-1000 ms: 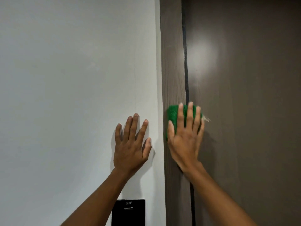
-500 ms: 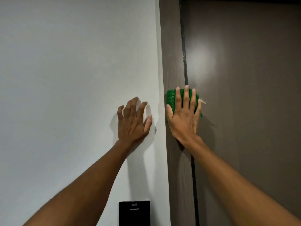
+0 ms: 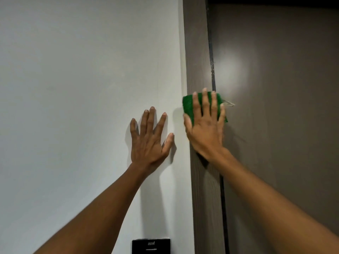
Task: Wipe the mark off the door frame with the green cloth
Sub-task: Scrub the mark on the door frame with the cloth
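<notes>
My right hand [image 3: 206, 125] lies flat with fingers spread, pressing the green cloth [image 3: 188, 105] against the brown door frame [image 3: 197, 52]. The cloth shows above and between my fingers and spans the frame and the dark gap beside the door. A frayed thread sticks out at its right edge. My left hand [image 3: 149, 142] rests flat on the white wall [image 3: 82, 88] just left of the frame, fingers apart, holding nothing. A pale scuffed streak [image 3: 212, 68] runs along the gap above the cloth.
The brown door [image 3: 284, 107] fills the right side, with a bright light reflection near the frame. A black wall panel [image 3: 151, 245] sits low on the wall below my left forearm. The door's dark top edge shows at the upper right.
My right hand has slid the cloth upward along the frame. My left hand lifted, curled briefly, then spread flat on the wall again, higher up.
</notes>
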{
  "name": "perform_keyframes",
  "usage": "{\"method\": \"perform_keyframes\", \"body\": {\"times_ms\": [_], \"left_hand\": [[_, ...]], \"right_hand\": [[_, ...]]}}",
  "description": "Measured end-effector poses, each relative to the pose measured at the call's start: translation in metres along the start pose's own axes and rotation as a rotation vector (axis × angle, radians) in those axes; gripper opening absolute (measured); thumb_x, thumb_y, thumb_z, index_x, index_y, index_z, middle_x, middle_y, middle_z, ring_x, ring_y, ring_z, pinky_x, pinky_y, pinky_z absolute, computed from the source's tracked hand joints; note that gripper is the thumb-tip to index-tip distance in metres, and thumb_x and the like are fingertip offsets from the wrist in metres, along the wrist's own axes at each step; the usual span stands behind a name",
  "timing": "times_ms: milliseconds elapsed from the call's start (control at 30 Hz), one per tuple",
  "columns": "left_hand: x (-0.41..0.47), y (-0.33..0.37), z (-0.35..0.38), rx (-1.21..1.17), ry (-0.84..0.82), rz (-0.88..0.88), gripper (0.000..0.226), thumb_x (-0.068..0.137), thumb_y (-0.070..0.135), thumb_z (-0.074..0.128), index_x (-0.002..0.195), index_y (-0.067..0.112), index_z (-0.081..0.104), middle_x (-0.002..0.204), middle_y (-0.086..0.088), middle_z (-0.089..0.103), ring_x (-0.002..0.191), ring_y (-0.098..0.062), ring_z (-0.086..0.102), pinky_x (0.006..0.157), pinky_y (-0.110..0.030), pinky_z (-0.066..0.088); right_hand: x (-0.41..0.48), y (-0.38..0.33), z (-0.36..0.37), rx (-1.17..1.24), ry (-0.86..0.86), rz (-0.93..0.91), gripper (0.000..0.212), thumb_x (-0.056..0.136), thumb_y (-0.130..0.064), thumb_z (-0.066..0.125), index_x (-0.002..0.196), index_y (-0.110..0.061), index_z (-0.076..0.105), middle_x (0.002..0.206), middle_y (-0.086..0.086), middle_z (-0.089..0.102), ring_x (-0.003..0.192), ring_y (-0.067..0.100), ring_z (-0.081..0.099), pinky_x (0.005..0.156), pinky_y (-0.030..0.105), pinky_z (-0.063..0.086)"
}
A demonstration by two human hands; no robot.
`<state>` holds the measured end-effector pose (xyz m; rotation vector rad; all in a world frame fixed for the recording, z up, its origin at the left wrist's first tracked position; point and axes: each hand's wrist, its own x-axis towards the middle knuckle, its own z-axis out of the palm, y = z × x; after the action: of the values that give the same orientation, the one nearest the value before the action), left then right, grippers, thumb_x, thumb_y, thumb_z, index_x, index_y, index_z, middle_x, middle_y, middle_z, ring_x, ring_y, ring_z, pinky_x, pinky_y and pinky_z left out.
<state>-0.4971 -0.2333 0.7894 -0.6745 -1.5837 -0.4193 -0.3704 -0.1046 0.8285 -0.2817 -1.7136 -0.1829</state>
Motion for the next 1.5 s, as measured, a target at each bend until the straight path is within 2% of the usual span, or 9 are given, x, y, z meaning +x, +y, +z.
{"method": "perform_keyframes", "body": {"times_ms": [67,233,433,600,867,967,1167,1333,1500], "left_hand": [[0.001,-0.001,-0.001,0.009,-0.011,0.002,0.069,0.095,0.059,0.023,0.155,0.029,0.009,0.166,-0.006,0.000,0.152,-0.020,-0.006,0.122,-0.055,0.002],[0.001,-0.001,0.002,0.011,0.029,-0.002,0.069,0.093,0.061,0.023,0.155,0.030,0.015,0.166,-0.007,0.007,0.153,-0.024,0.004,0.122,-0.056,0.005],[0.000,-0.001,0.002,-0.028,0.055,0.002,0.069,0.093,0.058,0.030,0.154,0.029,0.016,0.165,-0.008,0.011,0.152,-0.024,0.007,0.122,-0.053,0.007],[-0.027,0.016,-0.004,-0.032,-0.008,0.060,0.069,0.094,0.054,0.034,0.155,0.025,0.016,0.164,-0.013,0.014,0.152,-0.028,0.010,0.122,-0.053,0.007],[-0.160,0.053,0.005,-0.012,-0.096,0.008,0.071,0.088,0.043,0.044,0.152,0.024,0.021,0.161,-0.019,0.020,0.149,-0.030,0.010,0.116,-0.058,0.013],[-0.203,0.054,0.009,0.023,-0.146,0.034,0.067,0.092,0.044,0.045,0.153,0.025,0.021,0.160,-0.018,0.016,0.149,-0.031,0.010,0.115,-0.058,0.015],[-0.224,0.052,0.018,0.066,-0.155,0.063,0.062,0.100,0.049,0.030,0.155,0.026,0.014,0.163,-0.015,0.014,0.151,-0.030,0.010,0.118,-0.058,0.016],[-0.225,0.052,0.020,0.079,-0.140,0.070,0.061,0.101,0.049,0.027,0.156,0.026,0.011,0.163,-0.016,0.015,0.151,-0.030,0.011,0.118,-0.058,0.015],[-0.223,0.052,0.010,0.029,-0.175,0.060,0.058,0.101,0.046,0.029,0.155,0.027,0.017,0.162,-0.016,0.017,0.150,-0.030,0.014,0.119,-0.057,0.016]], "right_hand": [[-0.016,0.011,0.001,-0.045,-0.029,-0.130,0.070,0.097,-0.050,0.029,0.154,-0.023,-0.001,0.164,0.006,-0.006,0.150,0.024,-0.010,0.121,0.053,-0.002],[0.020,0.026,-0.007,0.144,0.034,0.164,0.066,0.099,-0.047,0.031,0.154,-0.022,0.004,0.164,0.006,-0.002,0.150,0.024,-0.008,0.121,0.055,0.003],[0.061,0.001,-0.006,0.053,0.071,0.069,0.065,0.099,-0.043,0.031,0.154,-0.020,0.007,0.164,0.009,0.000,0.150,0.027,-0.006,0.120,0.051,-0.002],[0.004,0.006,0.000,-0.023,0.027,-0.031,0.066,0.098,-0.045,0.030,0.154,-0.020,0.006,0.164,0.009,0.002,0.151,0.027,-0.003,0.120,0.050,-0.002],[-0.117,0.005,0.019,-0.017,0.017,0.050,0.065,0.097,-0.044,0.033,0.153,-0.018,0.013,0.163,0.011,0.012,0.150,0.028,0.007,0.121,0.051,0.010],[-0.174,0.008,0.031,-0.041,0.017,0.054,0.064,0.099,-0.045,0.032,0.153,-0.017,0.014,0.162,0.012,0.015,0.150,0.028,0.007,0.121,0.050,0.012],[-0.275,0.011,0.053,-0.068,0.011,0.095,0.068,0.098,-0.046,0.038,0.154,-0.016,0.012,0.162,0.013,0.014,0.150,0.029,0.008,0.121,0.051,0.015],[-0.322,0.010,0.057,-0.069,-0.070,0.147,0.070,0.099,-0.047,0.037,0.154,-0.016,0.007,0.161,0.013,0.011,0.150,0.031,0.007,0.121,0.051,0.012],[-0.324,-0.001,0.034,0.141,-0.189,0.218,0.063,0.100,-0.047,0.025,0.154,-0.016,0.011,0.163,0.011,0.007,0.151,0.027,0.000,0.123,0.048,0.006]]}}
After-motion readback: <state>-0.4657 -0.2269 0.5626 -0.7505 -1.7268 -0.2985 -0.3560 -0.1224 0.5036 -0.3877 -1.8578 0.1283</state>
